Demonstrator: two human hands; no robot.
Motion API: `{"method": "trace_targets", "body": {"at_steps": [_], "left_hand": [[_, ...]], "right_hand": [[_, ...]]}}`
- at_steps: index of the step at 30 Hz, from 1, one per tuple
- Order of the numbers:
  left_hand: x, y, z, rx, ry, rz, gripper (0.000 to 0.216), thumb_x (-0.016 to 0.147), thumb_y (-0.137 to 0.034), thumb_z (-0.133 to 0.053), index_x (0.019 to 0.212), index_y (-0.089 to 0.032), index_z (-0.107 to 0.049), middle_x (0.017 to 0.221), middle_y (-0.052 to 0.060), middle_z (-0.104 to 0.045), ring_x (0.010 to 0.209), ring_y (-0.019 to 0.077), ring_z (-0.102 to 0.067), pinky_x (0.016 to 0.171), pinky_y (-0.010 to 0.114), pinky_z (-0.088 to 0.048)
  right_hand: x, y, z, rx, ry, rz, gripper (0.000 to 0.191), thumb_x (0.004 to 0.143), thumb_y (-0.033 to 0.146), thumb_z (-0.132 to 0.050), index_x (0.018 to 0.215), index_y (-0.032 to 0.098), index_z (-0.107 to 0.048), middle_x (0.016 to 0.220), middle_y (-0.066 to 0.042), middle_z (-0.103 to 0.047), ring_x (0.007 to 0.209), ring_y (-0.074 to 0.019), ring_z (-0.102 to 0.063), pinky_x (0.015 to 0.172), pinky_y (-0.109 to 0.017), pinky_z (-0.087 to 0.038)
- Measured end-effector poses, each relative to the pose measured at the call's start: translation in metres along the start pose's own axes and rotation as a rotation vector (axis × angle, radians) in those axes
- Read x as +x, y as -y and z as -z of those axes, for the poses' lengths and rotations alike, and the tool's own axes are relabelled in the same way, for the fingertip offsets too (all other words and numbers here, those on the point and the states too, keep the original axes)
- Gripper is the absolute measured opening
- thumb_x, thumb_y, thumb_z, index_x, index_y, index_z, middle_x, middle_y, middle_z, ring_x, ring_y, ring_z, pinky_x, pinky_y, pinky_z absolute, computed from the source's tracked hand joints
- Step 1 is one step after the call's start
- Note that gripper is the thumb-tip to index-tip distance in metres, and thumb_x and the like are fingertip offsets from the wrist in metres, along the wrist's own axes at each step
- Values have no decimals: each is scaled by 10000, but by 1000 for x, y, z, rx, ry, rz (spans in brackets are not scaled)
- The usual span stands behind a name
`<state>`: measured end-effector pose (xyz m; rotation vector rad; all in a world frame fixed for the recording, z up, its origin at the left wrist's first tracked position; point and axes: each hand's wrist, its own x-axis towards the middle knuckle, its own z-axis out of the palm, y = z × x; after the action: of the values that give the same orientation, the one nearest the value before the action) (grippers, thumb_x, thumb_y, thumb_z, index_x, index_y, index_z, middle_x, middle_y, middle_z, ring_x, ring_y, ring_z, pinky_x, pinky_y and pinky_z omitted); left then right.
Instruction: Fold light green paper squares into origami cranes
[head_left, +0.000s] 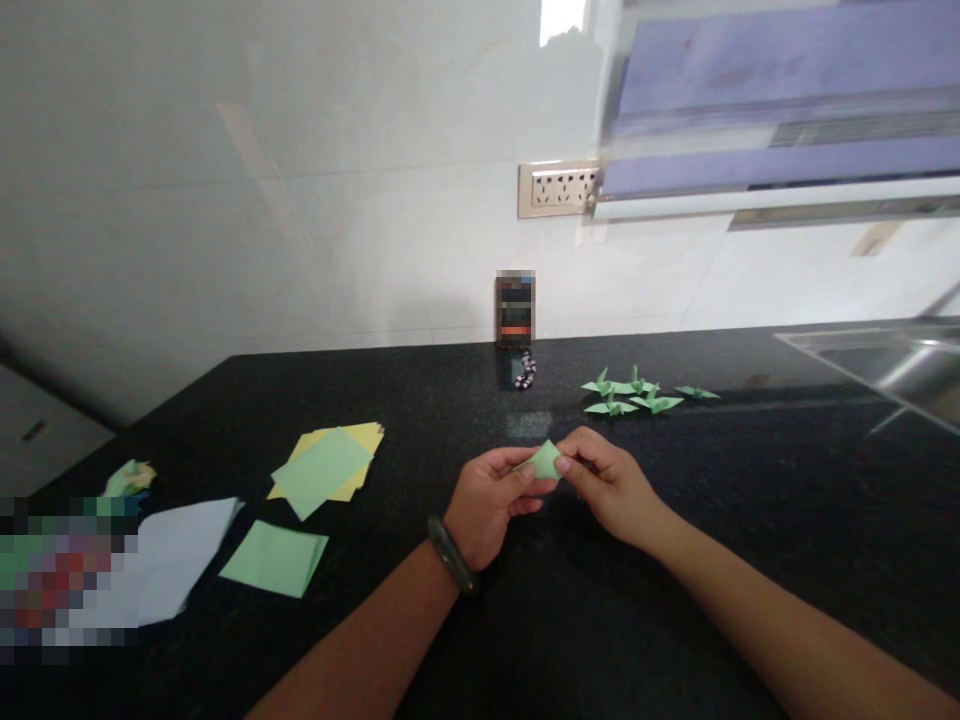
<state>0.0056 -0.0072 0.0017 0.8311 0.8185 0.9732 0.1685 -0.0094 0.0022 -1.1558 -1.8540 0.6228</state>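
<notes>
Both hands meet over the black countertop (pixel 675 560) and pinch one small folded piece of light green paper (pixel 545 459). My left hand (pixel 487 500), with a dark band on the wrist, grips the paper's left side with curled fingers. My right hand (pixel 607 480) pinches the right edge between thumb and fingers. The paper is held just above the counter surface.
Several folded green paper cranes (pixel 634 392) lie behind the hands to the right. A stack of yellow and green paper sheets (pixel 326 468), a loose green sheet (pixel 276 558) and a white sheet (pixel 180 560) lie at left. A small dark box (pixel 515 308) stands against the wall, a steel sink (pixel 892 365) at right.
</notes>
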Motion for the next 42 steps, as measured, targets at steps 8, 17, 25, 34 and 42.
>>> {"method": "trace_targets", "body": {"at_steps": [8,17,25,34,42], "left_hand": [[-1,4,2,154,33,-138,274,749,-343,-607,929,-152,-685,937,90,-691,916,175,-623,777,260,-485],[-2,2,0,233,58,-175,340,753,-379,-588,978,-138,-670,968,108,-680,915,201,-614,834,329,-464],[0,4,2,213,47,-152,303,730,-350,-624,948,-146,-676,898,85,-694,814,159,-629,763,275,-473],[-1,3,0,131,25,-121,321,736,-385,-606,922,-136,-684,958,116,-683,925,210,-621,793,310,-475],[0,5,0,153,-14,-121,293,740,-376,-605,875,-132,-694,951,114,-685,918,212,-624,784,306,-483]], "right_hand": [[-1,3,-4,208,-58,-247,167,765,319,-578,828,196,-671,598,0,-589,561,-131,-540,560,-273,-449],[0,9,-11,873,-32,-484,272,697,383,-657,840,152,-642,682,-21,-654,529,-85,-575,528,-222,-483],[-1,7,-12,946,-31,-539,263,646,317,-717,844,160,-647,674,-9,-670,510,-71,-581,521,-201,-481],[-5,3,-13,480,-158,-273,256,711,324,-648,911,188,-561,620,25,-578,542,-108,-548,533,-247,-453],[-7,8,-7,-138,-236,133,19,784,201,-561,775,207,-576,737,-26,-556,660,-142,-527,578,-268,-432]]}}
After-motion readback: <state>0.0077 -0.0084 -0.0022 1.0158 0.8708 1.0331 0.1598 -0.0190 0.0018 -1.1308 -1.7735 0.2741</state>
